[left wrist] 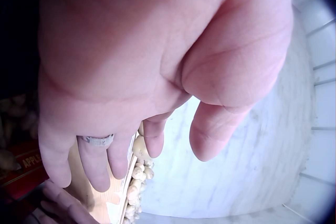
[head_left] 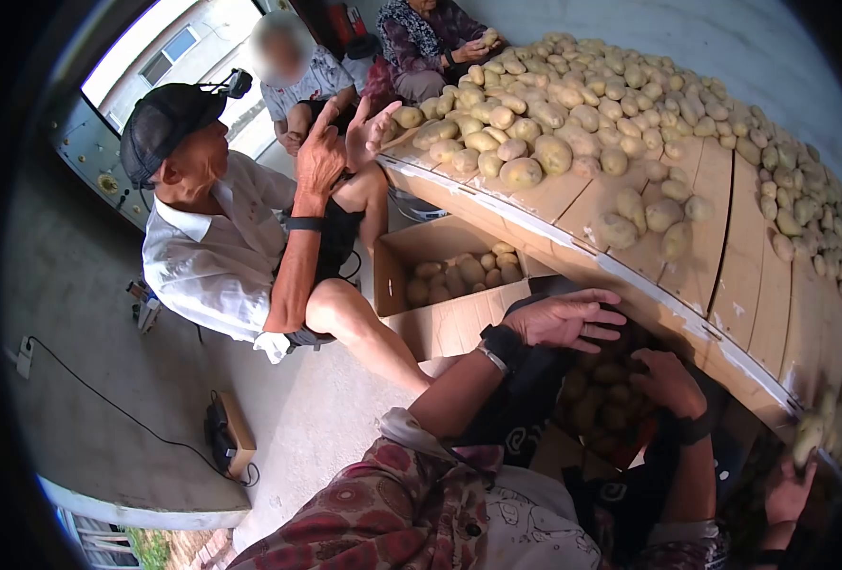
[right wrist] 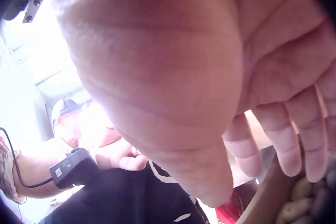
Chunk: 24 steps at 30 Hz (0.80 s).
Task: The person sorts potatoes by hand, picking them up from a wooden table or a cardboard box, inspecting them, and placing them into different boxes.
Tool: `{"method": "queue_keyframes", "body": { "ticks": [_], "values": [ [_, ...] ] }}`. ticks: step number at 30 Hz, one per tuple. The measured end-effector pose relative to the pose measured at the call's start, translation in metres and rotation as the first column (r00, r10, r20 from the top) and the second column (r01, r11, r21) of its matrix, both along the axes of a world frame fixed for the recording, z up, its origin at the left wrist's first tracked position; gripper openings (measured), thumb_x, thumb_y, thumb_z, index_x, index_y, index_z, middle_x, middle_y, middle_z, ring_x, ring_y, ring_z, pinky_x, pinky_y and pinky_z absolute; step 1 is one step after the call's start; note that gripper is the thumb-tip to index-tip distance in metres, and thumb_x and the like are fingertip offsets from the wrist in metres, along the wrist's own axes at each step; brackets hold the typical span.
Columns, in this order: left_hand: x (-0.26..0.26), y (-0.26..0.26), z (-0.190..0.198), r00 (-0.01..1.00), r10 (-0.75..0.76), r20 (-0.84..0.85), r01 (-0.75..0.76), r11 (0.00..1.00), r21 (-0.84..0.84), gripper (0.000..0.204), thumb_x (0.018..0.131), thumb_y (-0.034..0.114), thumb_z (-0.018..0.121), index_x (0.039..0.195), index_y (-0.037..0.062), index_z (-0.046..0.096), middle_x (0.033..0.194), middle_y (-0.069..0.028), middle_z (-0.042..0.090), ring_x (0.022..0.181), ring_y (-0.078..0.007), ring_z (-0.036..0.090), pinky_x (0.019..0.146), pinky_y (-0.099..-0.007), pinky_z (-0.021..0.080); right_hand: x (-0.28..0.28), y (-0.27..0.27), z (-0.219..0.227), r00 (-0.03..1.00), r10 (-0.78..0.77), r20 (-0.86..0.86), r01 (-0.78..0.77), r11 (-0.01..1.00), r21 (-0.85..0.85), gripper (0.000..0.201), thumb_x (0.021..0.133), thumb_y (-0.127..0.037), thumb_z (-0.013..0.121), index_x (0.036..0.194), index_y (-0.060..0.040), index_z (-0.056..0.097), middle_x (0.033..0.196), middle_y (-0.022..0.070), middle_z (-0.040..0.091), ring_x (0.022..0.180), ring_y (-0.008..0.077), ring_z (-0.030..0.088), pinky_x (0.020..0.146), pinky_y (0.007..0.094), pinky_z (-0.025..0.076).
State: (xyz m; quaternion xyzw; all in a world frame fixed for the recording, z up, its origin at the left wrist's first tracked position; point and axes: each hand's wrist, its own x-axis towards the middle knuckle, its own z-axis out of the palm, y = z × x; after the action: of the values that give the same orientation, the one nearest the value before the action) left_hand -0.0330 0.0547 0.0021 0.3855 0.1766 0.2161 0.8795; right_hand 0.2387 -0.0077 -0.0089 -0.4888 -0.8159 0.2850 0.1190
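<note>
My left hand (head_left: 564, 320) is held up in front of the body with its fingers spread and nothing in it. A ring (left wrist: 100, 140) shows on one finger in the left wrist view. To its right, my right hand (head_left: 670, 383) hangs with loosely bent fingers, also bare of any object. Below the two hands, potatoes (head_left: 611, 404) lie in a shadowed box between the person's legs. In the right wrist view the right palm fills much of the picture, with some of those potatoes (right wrist: 299, 205) under its fingertips.
A wooden platform (head_left: 573, 204) heaped with potatoes (head_left: 621, 90) runs along the right. A cardboard box (head_left: 449, 323) with potatoes stands beside it. A person in a white shirt (head_left: 217, 247) sits at left with raised hands. Another person's hand (head_left: 790, 489) reaches potatoes at lower right.
</note>
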Motion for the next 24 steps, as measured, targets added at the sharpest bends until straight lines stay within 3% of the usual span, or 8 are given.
{"method": "queue_keyframes", "body": {
  "ticks": [24],
  "values": [
    [-0.0018, 0.0026, -0.0065, 1.0, -0.007, 0.017, 0.007, 1.0, -0.005, 0.054, 0.094, 0.035, 0.054, 0.14, 0.0186, 0.033, 0.143, -0.011, 0.038, 0.131, -0.0277, 0.039, 0.102, -0.047, 0.033, -0.0031, 0.0014, -0.0065, 0.999, 0.022, 0.027, -0.023, 0.999, 0.025, 0.039, 0.078, -0.022, 0.065, 0.112, -0.0048, 0.056, 0.092, 0.0211, 0.061, 0.093, 0.0399, 0.056, 0.083, 0.0456, 0.044]
  ]
}}
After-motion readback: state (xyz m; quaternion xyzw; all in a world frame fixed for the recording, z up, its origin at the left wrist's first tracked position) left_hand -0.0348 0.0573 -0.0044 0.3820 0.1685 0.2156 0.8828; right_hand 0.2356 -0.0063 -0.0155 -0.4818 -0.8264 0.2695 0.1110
